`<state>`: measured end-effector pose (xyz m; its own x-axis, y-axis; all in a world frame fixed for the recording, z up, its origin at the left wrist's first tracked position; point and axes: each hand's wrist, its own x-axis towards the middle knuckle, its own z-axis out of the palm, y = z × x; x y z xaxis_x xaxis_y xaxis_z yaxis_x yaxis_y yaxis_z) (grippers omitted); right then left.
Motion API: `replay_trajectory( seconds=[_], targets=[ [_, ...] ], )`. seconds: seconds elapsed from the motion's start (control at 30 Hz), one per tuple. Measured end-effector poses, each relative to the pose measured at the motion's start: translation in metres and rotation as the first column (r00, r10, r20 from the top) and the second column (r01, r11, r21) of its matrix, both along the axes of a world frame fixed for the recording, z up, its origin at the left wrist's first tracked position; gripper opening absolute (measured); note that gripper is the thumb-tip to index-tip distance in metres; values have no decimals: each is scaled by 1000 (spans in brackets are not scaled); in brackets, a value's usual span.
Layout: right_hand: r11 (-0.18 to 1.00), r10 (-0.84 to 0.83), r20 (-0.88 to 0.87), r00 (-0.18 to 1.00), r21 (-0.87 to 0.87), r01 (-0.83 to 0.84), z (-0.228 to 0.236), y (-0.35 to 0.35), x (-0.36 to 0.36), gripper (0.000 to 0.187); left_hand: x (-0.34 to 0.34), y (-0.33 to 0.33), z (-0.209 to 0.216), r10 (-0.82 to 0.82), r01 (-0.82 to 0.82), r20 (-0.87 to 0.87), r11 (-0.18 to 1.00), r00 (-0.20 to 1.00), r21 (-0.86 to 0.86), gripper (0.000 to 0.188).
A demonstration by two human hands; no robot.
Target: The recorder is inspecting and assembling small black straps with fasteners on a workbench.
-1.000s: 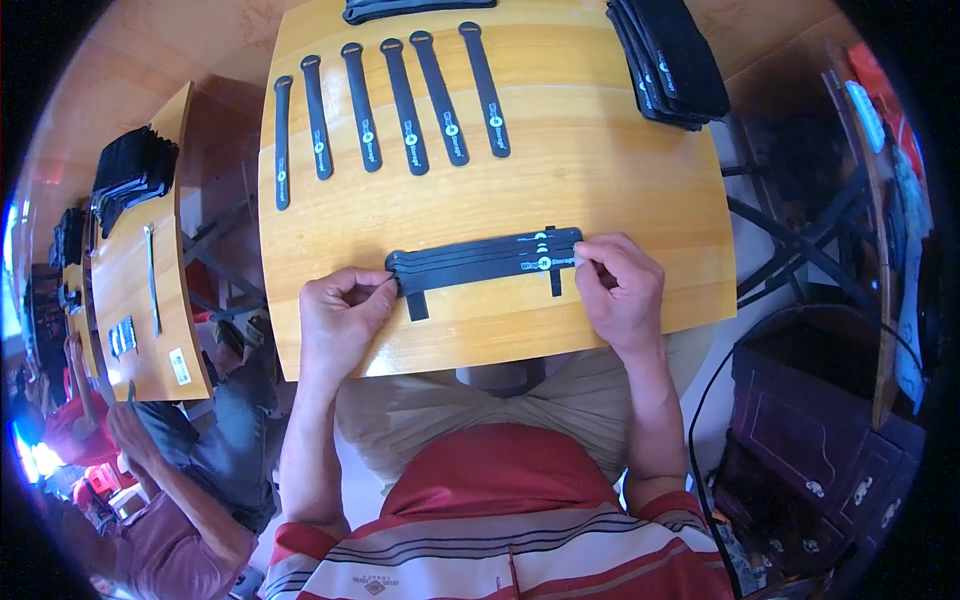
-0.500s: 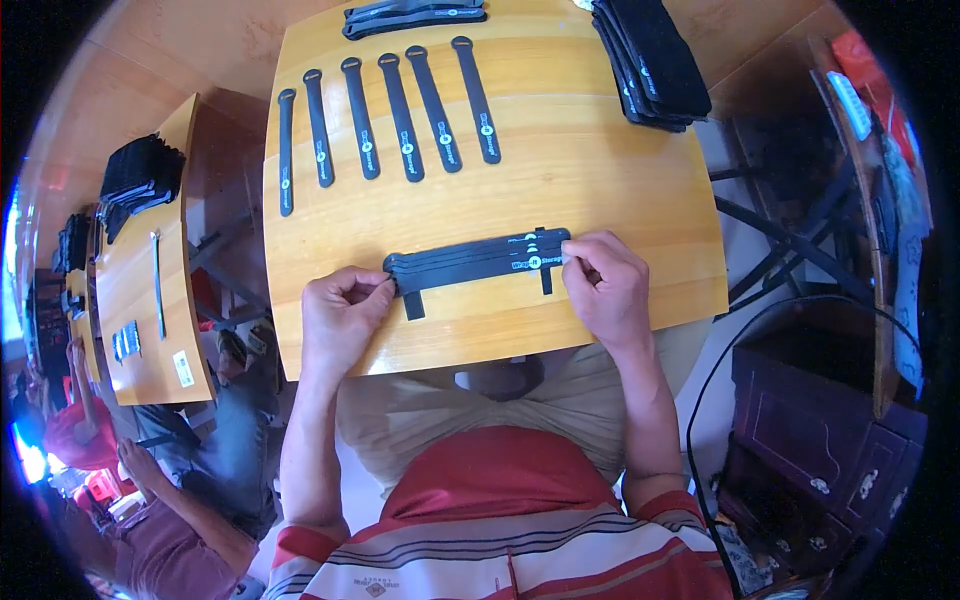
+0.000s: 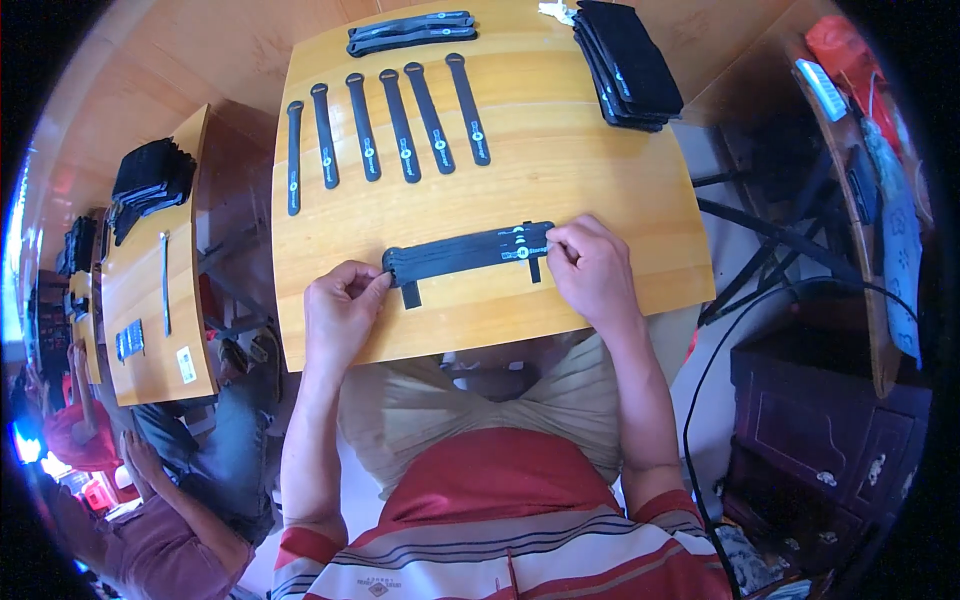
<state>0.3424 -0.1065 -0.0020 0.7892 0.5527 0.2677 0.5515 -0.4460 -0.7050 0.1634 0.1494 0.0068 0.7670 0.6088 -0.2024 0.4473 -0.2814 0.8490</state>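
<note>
A flat stack of dark grey straps (image 3: 455, 252) lies crosswise near the front of the wooden table, white print at its right end. Thumb and fingers of my left hand (image 3: 343, 305) pinch its left end. My right hand (image 3: 597, 270) is closed at the right end, its fingertips on the top corner. Two short black strips run under the stack: one black strip (image 3: 411, 294) pokes out near my left hand, another black strip (image 3: 535, 271) near my right. Farther back, several single straps with looped heads, such as one grey strap (image 3: 468, 110), lie in a spaced row.
At the table's far edge rests a bundle of straps (image 3: 412, 36). A tall pile of black fabric pieces (image 3: 630, 68) occupies the back right corner. Left of me stands another table (image 3: 150, 300) with a black pile (image 3: 152, 180); a co-worker (image 3: 170, 530) sits beside it. A dark cabinet (image 3: 820, 440) is at right.
The view has shifted slightly, so the table and straps appear a little displaced. Both hands stay at the ends of the stack, which lies nearly as before.
</note>
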Motion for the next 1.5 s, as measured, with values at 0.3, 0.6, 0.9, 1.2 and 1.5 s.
replay_trajectory(
  seconds=[0.3,0.6,0.9,1.2,1.5],
  targets=[
    [1000,24,21,999,-5,-24,1,-2,1,10,-9,-21,-3,-155,21,146,752,977,659,14],
    [999,25,81,996,-33,-22,-2,-1,-2,10,-12,-52,-7,-408,367,-171,472,897,801,59],
    [927,254,372,893,-357,-115,8,36,-51,31,-13,-53,-6,-407,417,-231,462,884,783,67],
    [896,248,251,935,-426,-124,-7,-12,-33,56,-32,-32,-3,-395,478,-312,448,864,756,67],
    [910,232,269,935,-401,-110,-2,-12,-31,58,-42,-21,0,-402,489,-318,456,858,743,67]
  ],
)
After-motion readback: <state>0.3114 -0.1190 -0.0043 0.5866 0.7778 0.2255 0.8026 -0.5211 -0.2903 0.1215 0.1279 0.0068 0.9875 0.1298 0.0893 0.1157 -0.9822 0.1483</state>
